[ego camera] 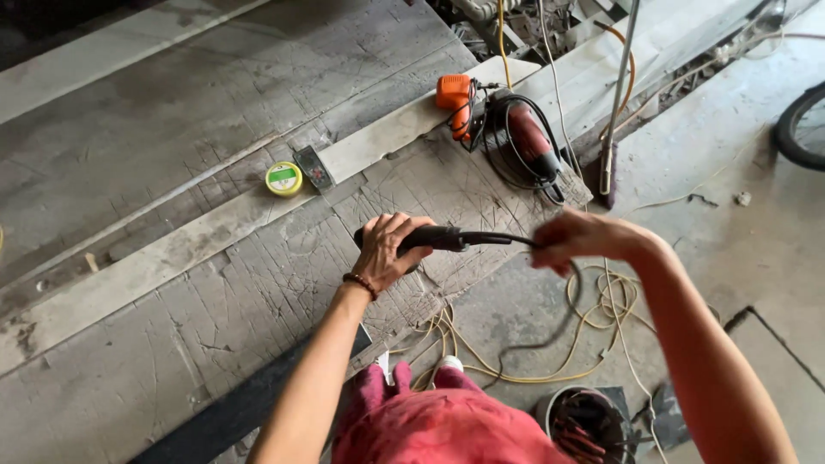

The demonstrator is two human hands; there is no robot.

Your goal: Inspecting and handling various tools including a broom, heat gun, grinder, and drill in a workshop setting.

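My left hand (388, 247) grips the black body of a power tool (434, 238) lying on the scratched grey work slab (258, 292). A beaded bracelet sits on that wrist. The tool's black cable (494, 239) runs right into my right hand (574, 241), which is closed around it just past the slab's edge. From there the cable hangs down and curves toward the floor. My right hand is a little blurred.
An orange and red power tool (507, 129) with a coiled black cord lies at the slab's far corner. A yellow-green tape measure (284, 179) rests on a pale strip. Yellow cable (593, 301) loops on the floor; a round bucket (584, 425) stands near my feet. A wheel (803, 125) shows at right.
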